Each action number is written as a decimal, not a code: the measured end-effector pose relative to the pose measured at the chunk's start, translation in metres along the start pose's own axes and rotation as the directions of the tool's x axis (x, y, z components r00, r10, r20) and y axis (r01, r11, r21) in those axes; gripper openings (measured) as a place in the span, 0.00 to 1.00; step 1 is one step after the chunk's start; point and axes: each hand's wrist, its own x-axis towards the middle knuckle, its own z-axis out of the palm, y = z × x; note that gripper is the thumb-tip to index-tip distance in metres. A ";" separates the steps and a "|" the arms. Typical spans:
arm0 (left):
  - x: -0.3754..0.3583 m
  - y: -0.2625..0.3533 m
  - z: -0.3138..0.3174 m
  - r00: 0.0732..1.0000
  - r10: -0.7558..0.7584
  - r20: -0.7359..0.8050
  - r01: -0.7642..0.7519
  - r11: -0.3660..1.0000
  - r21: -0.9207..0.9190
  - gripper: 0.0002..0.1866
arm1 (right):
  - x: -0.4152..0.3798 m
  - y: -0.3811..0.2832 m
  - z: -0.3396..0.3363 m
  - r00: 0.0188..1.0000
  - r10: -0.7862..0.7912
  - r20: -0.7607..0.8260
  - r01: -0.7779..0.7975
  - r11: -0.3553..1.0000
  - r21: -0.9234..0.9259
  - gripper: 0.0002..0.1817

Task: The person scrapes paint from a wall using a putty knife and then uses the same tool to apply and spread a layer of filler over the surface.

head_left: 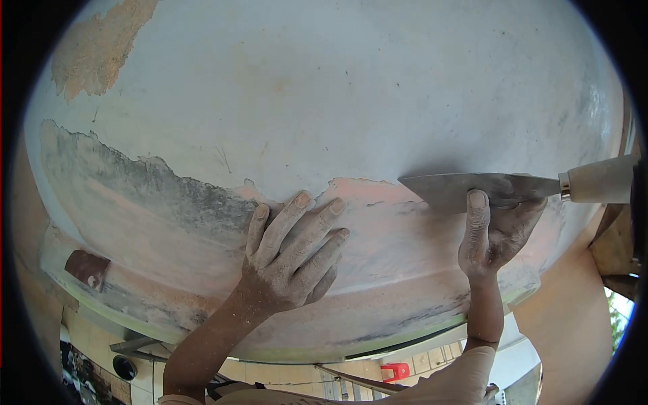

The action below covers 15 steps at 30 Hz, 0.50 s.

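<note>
While the left hand (293,253) is pressing flat, fingers spread, on the hull (351,101), right hand (493,233) is gripping a scraper (472,189) — blade lying against peeling paint (202,196), forefinger pushing on it.

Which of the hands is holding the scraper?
The right hand: its finger presses on the scraper blade. The left hand lies flat on the surface, empty.

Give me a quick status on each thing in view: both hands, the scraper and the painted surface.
Left hand: flat on the surface, fingers spread, holding nothing.
Right hand: gripping the scraper, forefinger pressed on the blade.
Scraper: blade laid against the paint edge, handle pointing right.
Painted surface: pale coat partly stripped, pinkish layer bare below, dusty.
</note>
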 end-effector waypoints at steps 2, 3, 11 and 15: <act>0.000 0.002 0.000 1.000 -0.010 0.006 0.010 1.000 -0.003 0.07 | 0.003 -0.005 0.006 0.999 -0.053 -0.013 0.052 0.998 -0.047 0.25; 0.000 0.002 0.000 1.000 -0.010 0.000 0.010 1.000 -0.005 0.07 | 0.001 0.000 0.003 0.989 -0.139 0.051 0.143 0.986 -0.081 0.25; 0.001 0.001 -0.001 1.000 -0.006 -0.004 0.006 1.000 -0.018 0.07 | 0.002 0.000 0.003 0.991 -0.115 0.062 0.116 0.993 -0.012 0.24; 0.004 0.004 -0.005 0.987 -0.108 -0.119 0.075 0.965 -0.250 0.20 | -0.005 -0.012 0.014 0.937 0.030 0.348 -0.071 0.992 0.104 0.27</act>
